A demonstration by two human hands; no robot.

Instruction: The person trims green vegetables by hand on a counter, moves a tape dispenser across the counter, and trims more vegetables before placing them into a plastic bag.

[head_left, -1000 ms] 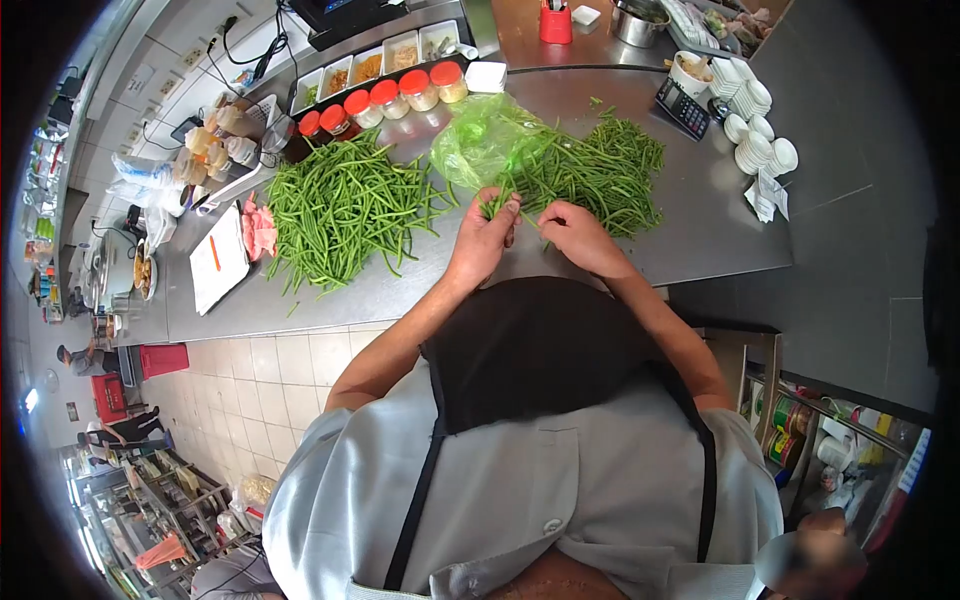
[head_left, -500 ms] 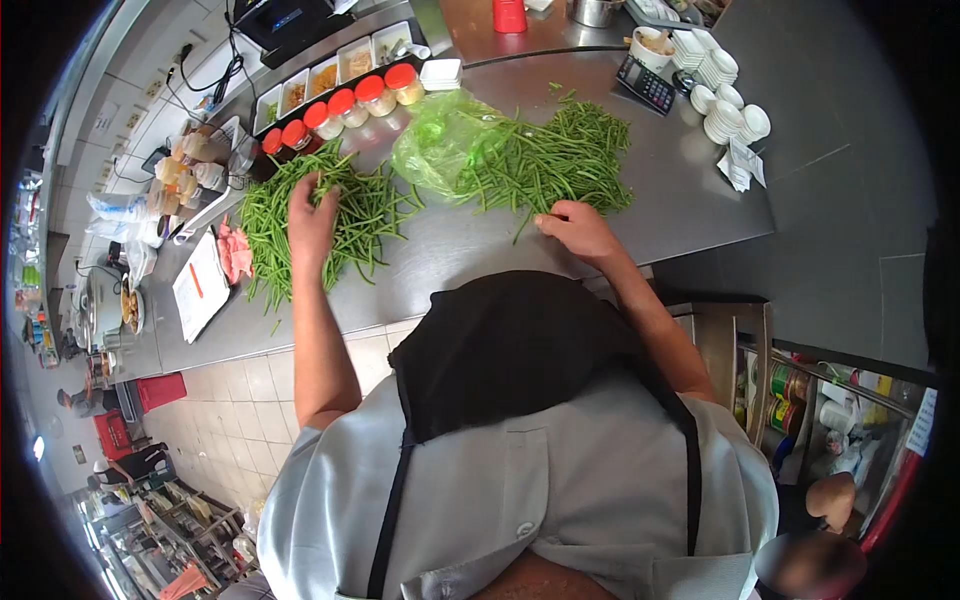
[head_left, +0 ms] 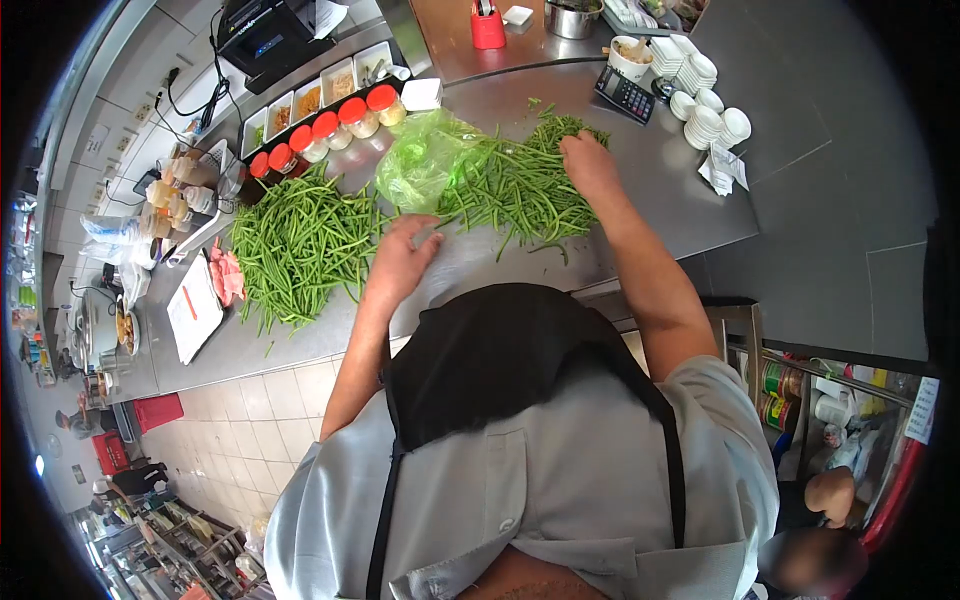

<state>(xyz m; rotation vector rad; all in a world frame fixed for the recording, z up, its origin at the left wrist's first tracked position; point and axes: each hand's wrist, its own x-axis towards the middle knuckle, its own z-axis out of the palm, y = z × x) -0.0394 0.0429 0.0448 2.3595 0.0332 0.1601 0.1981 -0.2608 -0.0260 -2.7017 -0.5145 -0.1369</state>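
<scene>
My left hand (head_left: 405,255) is over the steel table (head_left: 450,285), between two heaps of green beans, its thumb and fingers apart and nothing visible in it. The larger-looking left heap (head_left: 300,240) lies to its left. My right hand (head_left: 588,165) reaches onto the right heap of beans (head_left: 530,190), fingers bent down at its upper right side; the fingertips are partly hidden and what they hold cannot be made out. A crumpled green plastic bag (head_left: 425,160) lies between the heaps, touching the right one.
Red-lidded jars (head_left: 325,127) and trays of ingredients line the back. A calculator (head_left: 624,94) and stacked white cups (head_left: 703,125) stand at the right. A notepad (head_left: 194,310) and pink cloth (head_left: 226,275) lie at the left. Another person (head_left: 830,500) shows at lower right.
My left hand went to the left heap, then came back toward the middle. My right hand moved from the front edge of the right heap up onto its far side. The view has shifted.
</scene>
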